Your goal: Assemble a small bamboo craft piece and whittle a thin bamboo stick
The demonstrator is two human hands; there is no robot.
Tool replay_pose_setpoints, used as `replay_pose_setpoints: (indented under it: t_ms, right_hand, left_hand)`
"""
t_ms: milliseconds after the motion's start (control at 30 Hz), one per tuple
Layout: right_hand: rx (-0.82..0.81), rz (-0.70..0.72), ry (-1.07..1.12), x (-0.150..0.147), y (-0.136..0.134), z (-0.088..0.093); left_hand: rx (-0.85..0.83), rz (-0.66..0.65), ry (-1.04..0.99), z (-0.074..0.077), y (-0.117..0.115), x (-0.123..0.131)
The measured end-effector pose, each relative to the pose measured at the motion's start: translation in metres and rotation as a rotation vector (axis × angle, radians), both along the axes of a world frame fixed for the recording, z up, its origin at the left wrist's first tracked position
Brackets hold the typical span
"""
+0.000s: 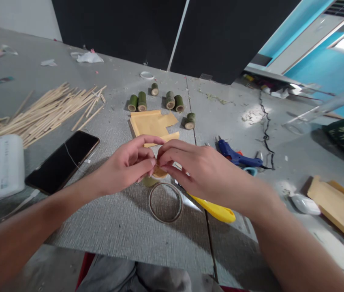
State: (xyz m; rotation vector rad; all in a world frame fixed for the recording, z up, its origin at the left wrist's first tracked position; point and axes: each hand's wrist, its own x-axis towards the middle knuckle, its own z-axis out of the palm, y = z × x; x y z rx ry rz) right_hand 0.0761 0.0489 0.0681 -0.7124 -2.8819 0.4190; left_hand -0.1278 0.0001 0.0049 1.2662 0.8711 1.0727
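My left hand [132,164] and my right hand [191,162] meet at mid-table with thumbs and fingertips pinched together. Between the fingertips is a small brown piece [159,172], mostly hidden by the fingers; I cannot make out its kind. Something pale green [149,181] shows just under my left fingertips. Nearer to me lies a thin ring [165,202], like a tape core. A yellow-handled tool [214,209], partly hidden, rests beneath my right hand. Just beyond my fingers is a cut brown paper envelope [149,123].
Several short green bamboo pieces [142,101] stand or lie beyond the envelope. Thin wooden sticks [50,111] are piled at left, near a phone [64,162] and a white box [0,170]. A blue glue gun [235,156] and a white case [305,204] lie at right.
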Motion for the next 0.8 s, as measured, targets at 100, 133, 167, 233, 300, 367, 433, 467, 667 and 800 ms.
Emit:
replay_pose_setpoints:
  t_ms: [100, 133, 167, 233, 300, 367, 433, 467, 667, 800]
  right_hand:
    - [0.006, -0.012, -0.01, -0.0003, -0.0012, 0.0017]
    - [0.008, -0.013, -0.009, -0.0001, -0.0015, 0.0026]
    - [0.007, -0.012, -0.007, 0.0002, -0.0016, 0.0035]
    - [-0.005, -0.003, -0.003, 0.0013, -0.0013, 0.0053]
    - [-0.015, -0.002, 0.005, 0.0023, -0.0007, 0.0067]
    - [-0.018, -0.014, 0.012, 0.0028, -0.0002, 0.0073]
    - [-0.014, -0.015, 0.022, 0.0027, 0.0, 0.0071]
    - [-0.013, -0.009, 0.026, 0.0024, -0.0001, 0.0067]
    - [0.001, 0.004, 0.025, 0.0009, -0.0009, 0.0041]
    - [0.0, -0.004, -0.003, 0.0011, -0.0009, 0.0029]
  left_hand:
    - [0.002, -0.01, -0.002, 0.0, -0.0001, -0.0004]
    - [0.005, -0.011, -0.001, 0.0002, -0.0001, -0.0003]
    - [0.01, -0.009, 0.002, 0.0005, 0.0, -0.0002]
    - [0.022, -0.005, 0.01, 0.0012, 0.0, 0.0003]
    - [0.022, -0.005, 0.018, 0.0018, 0.0, 0.0009]
    - [0.017, -0.002, 0.027, 0.0025, -0.0002, 0.0014]
    - [0.009, 0.012, 0.04, 0.0033, -0.0004, 0.0018]
    - [0.009, 0.02, 0.046, 0.0037, -0.0005, 0.002]
    - [0.015, 0.031, 0.057, 0.006, -0.0011, 0.0033]
    - [-0.015, 0.037, 0.039, 0.0068, -0.002, 0.0038]
